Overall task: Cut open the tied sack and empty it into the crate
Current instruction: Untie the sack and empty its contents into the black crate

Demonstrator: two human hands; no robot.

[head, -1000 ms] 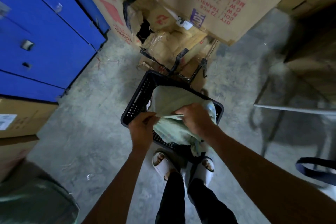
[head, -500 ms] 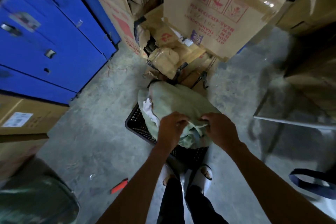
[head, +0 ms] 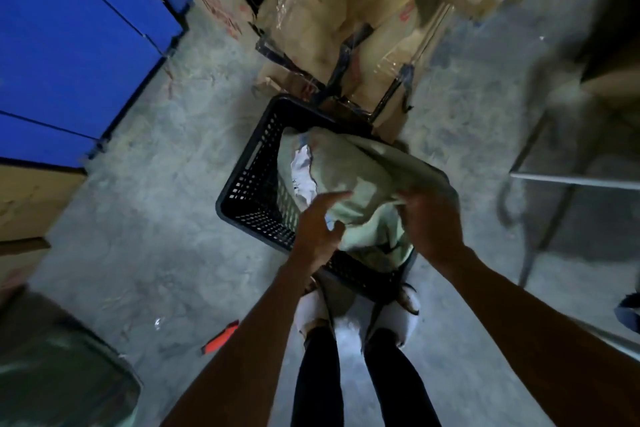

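A pale green woven sack (head: pixel 349 170) lies across a black perforated crate (head: pixel 258 166) on the concrete floor in front of my feet. Something white (head: pixel 304 170) shows through a slit on the sack's left side. My right hand (head: pixel 433 222) grips the sack's bunched near end. My left hand (head: pixel 320 229) is at the sack's near left, fingers spread and touching the fabric, with no clear grip. An orange-red cutter (head: pixel 220 341) lies on the floor to my left.
Blue metal cabinets (head: pixel 69 45) stand at left, stacked cardboard boxes (head: pixel 332 21) behind the crate. A metal-framed table (head: pixel 571 180) is on the right. Another green sack (head: pixel 59 381) lies at the lower left. Bare floor lies between.
The sack has come down lower onto the crate and tilted right. My left hand has let go of its bunched end and opened. My view has dropped closer.
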